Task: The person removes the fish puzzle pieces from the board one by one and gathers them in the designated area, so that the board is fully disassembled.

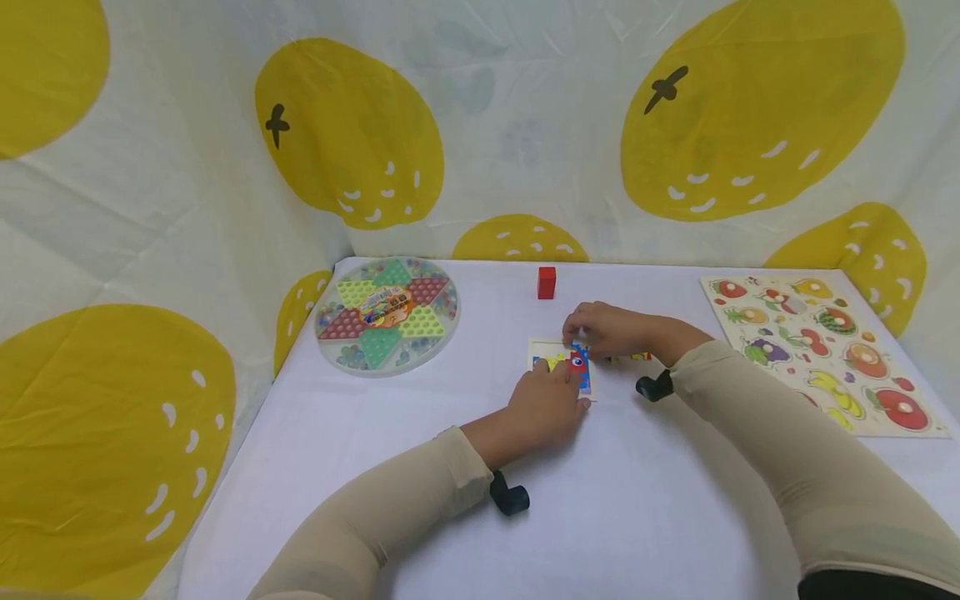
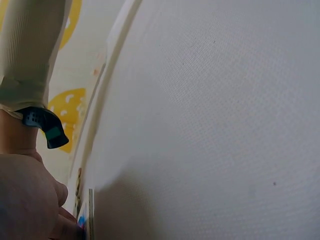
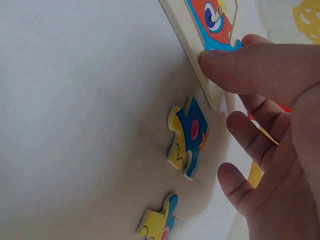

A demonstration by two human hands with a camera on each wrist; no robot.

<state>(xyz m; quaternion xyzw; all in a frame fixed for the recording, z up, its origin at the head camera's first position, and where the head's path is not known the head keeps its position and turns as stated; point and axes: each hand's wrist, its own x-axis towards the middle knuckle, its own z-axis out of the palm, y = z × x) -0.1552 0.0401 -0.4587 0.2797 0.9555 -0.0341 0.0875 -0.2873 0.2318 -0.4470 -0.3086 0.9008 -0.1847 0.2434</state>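
On white surface (image 1: 600,517), rests left hand (image 1: 543,407) on puzzle board (image 3: 190,40) with unclear grip; pinches blue-red piece (image 3: 219,34) with right hand (image 1: 609,329), near two loose pieces (image 3: 195,130).

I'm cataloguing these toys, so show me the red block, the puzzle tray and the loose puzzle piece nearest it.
Red block (image 1: 546,287): head view, front face.
Puzzle tray (image 3: 188,35): right wrist view, pale rim.
Loose puzzle piece (image 3: 188,136): right wrist view, printed face.

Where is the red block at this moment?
In the head view, the red block stands near the far edge of the table, right of the round game board and beyond the puzzle frame.
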